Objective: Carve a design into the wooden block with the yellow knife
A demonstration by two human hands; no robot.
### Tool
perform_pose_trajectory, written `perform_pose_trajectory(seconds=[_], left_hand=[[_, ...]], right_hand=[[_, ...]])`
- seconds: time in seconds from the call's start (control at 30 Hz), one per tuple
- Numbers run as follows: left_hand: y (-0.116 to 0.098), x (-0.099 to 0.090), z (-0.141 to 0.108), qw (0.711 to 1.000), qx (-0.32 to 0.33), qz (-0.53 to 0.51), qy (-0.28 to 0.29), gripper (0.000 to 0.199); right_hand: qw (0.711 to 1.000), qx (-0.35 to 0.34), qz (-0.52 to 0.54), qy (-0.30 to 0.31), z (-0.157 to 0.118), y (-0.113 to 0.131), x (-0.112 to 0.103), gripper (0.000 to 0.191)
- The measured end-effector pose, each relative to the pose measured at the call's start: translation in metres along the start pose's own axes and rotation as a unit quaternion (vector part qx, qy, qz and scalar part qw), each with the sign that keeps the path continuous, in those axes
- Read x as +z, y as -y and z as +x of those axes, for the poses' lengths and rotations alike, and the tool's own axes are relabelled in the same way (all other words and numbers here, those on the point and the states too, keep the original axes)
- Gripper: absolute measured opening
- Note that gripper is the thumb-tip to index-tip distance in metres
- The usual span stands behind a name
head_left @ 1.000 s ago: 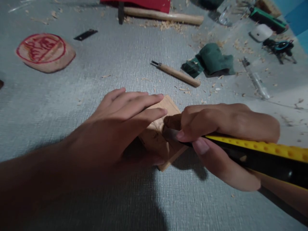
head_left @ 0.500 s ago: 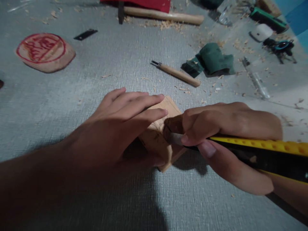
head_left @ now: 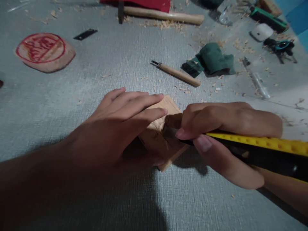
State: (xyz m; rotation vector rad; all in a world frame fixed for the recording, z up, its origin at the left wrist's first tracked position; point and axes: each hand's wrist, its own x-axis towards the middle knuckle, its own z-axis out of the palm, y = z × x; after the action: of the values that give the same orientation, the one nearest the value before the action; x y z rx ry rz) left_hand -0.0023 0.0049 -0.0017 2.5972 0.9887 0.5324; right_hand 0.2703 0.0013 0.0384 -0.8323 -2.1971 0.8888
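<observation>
A small wooden block point(head_left: 168, 104) with dark drawn or carved lines lies on the table. My left hand point(head_left: 117, 118) grips its left side, fingers across the top and thumb low on the near side. In my right hand point(head_left: 223, 125) is a black and yellow utility knife point(head_left: 260, 154), pinched close to its blade between thumb and fingers. The blade point(head_left: 171, 132) touches the top face of the block, at the carved lines. My fingers and their shadows hide parts of the block.
Beyond my hands lie a wood-handled carving gouge point(head_left: 179, 74), crumpled green sandpaper point(head_left: 215, 59) and a hammer point(head_left: 163, 16). At the left are a wood piece with a red drawing point(head_left: 45, 51) and a loose blade point(head_left: 85, 34). Keys point(head_left: 280, 48) and shavings lie at the right.
My right hand and the knife have shifted slightly left and up, the blade moving a little over the block. My left hand and the block look still.
</observation>
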Motion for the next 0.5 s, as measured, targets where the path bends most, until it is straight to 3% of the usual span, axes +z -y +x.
perform_pose_trajectory(seconds=[0.27,0.5], left_hand=[[-0.0009,-0.0007,-0.0007,1.000,-0.003,-0.009,0.001,0.072],[0.0002,0.0002,-0.0001,1.000,0.001,-0.015,0.000,0.061]], right_hand=[[1.000,-0.008,-0.002,-0.009,-0.0027,-0.0013,0.0019,0.018],[0.999,-0.007,0.045,0.001,0.0016,-0.0025,0.0012,0.025]])
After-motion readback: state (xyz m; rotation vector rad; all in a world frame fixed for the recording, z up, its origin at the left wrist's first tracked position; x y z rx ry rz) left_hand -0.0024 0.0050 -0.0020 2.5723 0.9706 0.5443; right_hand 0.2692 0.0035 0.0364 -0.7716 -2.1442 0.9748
